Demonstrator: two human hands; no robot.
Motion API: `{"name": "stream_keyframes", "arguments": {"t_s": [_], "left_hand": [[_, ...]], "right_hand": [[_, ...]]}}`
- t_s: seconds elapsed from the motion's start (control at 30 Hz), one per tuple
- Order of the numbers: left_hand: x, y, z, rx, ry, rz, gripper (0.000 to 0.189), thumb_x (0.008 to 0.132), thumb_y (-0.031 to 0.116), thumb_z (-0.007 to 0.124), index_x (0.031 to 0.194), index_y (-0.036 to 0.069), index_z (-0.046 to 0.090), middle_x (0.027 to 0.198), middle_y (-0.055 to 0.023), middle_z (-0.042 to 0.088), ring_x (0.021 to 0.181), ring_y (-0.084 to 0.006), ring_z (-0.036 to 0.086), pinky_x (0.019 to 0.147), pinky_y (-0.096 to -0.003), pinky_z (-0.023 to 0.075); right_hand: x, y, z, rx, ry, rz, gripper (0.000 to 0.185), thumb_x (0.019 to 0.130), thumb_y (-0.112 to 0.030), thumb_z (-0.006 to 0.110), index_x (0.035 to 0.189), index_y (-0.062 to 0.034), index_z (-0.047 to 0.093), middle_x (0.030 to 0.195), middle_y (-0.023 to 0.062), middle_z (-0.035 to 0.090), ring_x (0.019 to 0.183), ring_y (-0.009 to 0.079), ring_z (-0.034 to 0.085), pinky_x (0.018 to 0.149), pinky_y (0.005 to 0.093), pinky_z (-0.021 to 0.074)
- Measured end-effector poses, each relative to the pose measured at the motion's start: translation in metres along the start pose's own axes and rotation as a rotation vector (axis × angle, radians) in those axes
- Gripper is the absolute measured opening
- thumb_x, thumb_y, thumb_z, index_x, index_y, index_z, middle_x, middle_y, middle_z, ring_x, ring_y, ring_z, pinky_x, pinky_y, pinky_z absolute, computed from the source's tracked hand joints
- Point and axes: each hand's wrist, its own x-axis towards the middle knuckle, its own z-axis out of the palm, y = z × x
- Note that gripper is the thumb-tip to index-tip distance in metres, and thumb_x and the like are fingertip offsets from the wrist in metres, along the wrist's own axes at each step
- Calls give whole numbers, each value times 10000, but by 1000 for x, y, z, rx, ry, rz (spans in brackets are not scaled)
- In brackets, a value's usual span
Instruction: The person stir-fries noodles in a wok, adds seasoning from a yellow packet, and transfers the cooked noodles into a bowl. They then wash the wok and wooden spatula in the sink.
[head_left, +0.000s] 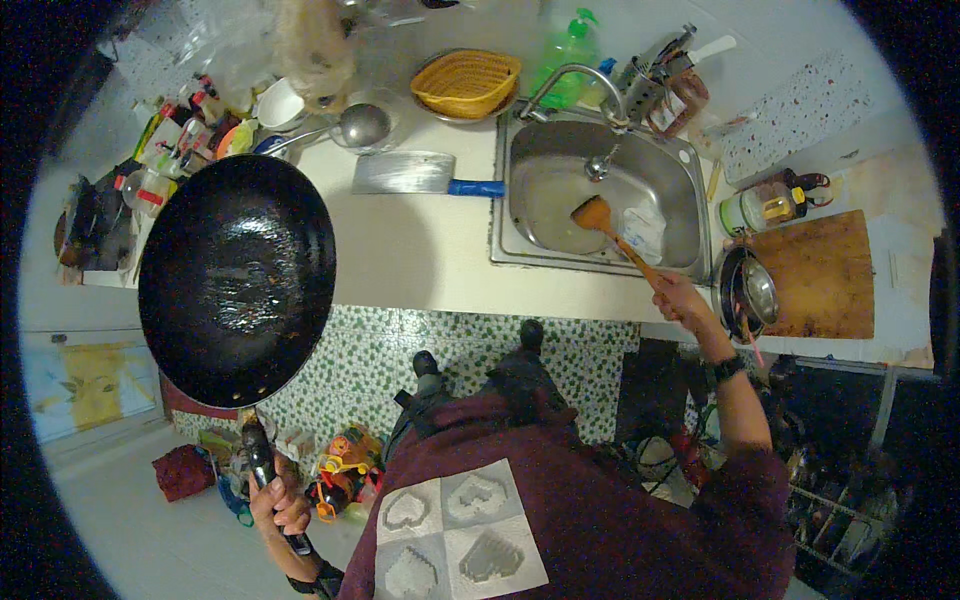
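Observation:
My left hand (279, 499) grips the handle of a black frying pan (238, 277), raised over the left end of the counter; its dark inner surface glistens. In my right hand (681, 300) is the handle of a wooden spatula (634, 255), whose broad head hangs over the stainless steel sink (525, 225). A thin stream runs from the curved metal faucet (577, 69) to the drain area. Inside the basin lies a whitish crumpled thing (643, 231). Left of the sink rests a cleaver (405, 174) with a blue handle.
A metal ladle (364, 125) and a yellow woven basket (466, 84) sit along the counter's back. Bottles (150, 191) crowd the far left. Behind the sink stand a green pump bottle (566, 64) and a utensil holder (641, 91). Bowls (757, 289) overlap a wooden cutting board (825, 277) at right.

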Motion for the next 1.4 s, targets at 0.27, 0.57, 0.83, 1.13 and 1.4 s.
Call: {"name": "stream_keyframes", "arguments": {"t_s": [0.27, 0.57, 0.83, 1.13, 1.4], "left_hand": [[65, -99, 105, -120, -39, -25, 354, 929, 159, 490, 1272, 96, 429, 581, 5, 361, 394, -105, 347, 349, -246, 352], [90, -160, 152, -261, 68, -47, 193, 936, 223, 455, 1087, 102, 462, 562, -9, 364, 371, -115, 359, 308, -296, 344], [110, -171, 170, -230, 158, 121, 246, 887, 32, 491, 1101, 35, 371, 592, -25, 368, 364, -74, 362, 289, -247, 328], [116, -161, 161, 461, 305, 22, 259, 901, 310, 483, 1071, 114, 480, 526, 1, 343, 325, -111, 328, 290, -258, 318], [116, -174, 185, -223, 495, -71, 319, 785, 77, 634, 1003, 57, 401, 525, -1, 346, 316, -60, 314, 252, -244, 248]], "right_hand": [[182, 15, -98, -386, -213, -310, 174, 894, -227, 577, 893, -53, 564, 691, -13, 515, 468, 81, 447, 408, 245, 365], [207, 22, -138, 98, -431, -36, 195, 909, -210, 543, 1025, -55, 569, 631, 15, 510, 458, 69, 460, 359, 201, 338], [218, 5, -139, -615, -649, -407, 284, 894, -279, 523, 1103, -96, 583, 677, 57, 571, 511, 152, 509, 478, 289, 430], [214, -8, -153, -532, -441, 233, 380, 926, -335, 520, 1176, -52, 557, 695, 5, 579, 531, 121, 529, 408, 261, 410], [277, -16, -82, -721, 34, -261, 735, 771, -478, 691, 1186, 89, 474, 800, 96, 616, 753, 180, 582, 651, 287, 470]]}}
